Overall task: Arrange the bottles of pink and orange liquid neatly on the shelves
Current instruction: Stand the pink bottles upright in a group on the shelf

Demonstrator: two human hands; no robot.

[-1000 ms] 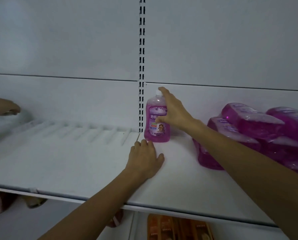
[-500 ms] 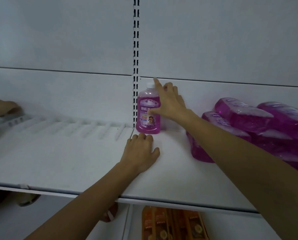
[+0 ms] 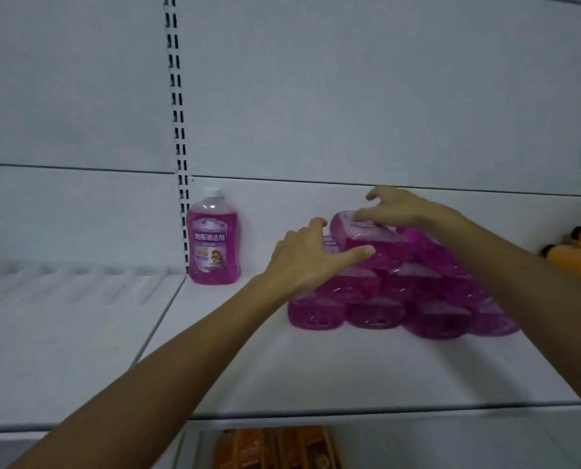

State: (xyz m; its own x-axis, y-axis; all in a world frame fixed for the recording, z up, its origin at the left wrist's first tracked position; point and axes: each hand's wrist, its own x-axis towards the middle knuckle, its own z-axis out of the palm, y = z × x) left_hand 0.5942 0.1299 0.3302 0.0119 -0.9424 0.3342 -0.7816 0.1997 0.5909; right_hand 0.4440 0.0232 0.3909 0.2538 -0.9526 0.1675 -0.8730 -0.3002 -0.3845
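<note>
White shelf (image 3: 316, 367) against a white back panel (image 3: 383, 96); slotted rail (image 3: 177, 130) runs vertically down the panel. Both bare forearms reach in over the shelf's front edge. Left hand (image 3: 302, 262) is at the near left end of the top bottle (image 3: 380, 245): thumb (image 3: 360, 253) stretched out along the bottle's near side and touching it, fingers bent round its left end, so thumb and fingers stand apart with the bottle between them. Right hand (image 3: 400, 211) comes from above and right: fingers (image 3: 358, 216) spread and bent, tips on the bottle's upper face, one finger raised clear of it; cannot tell whether the thumb makes contact. Top bottle holds pink liquid and lies on its side, crowning the pile (image 3: 417, 306) of like pink bottles, all lying down with bases toward the camera, directly beneath both sets of fingers. Standing bottle (image 3: 213, 242), pink, white cap, label forward, is well left of the left fingers, just beside the rail at the back of the shelf. Orange bottles (image 3: 576, 255) lie far right of the right hand, partly cut by the frame edge. Orange packs (image 3: 275, 448) show on the level below, blurred.
</note>
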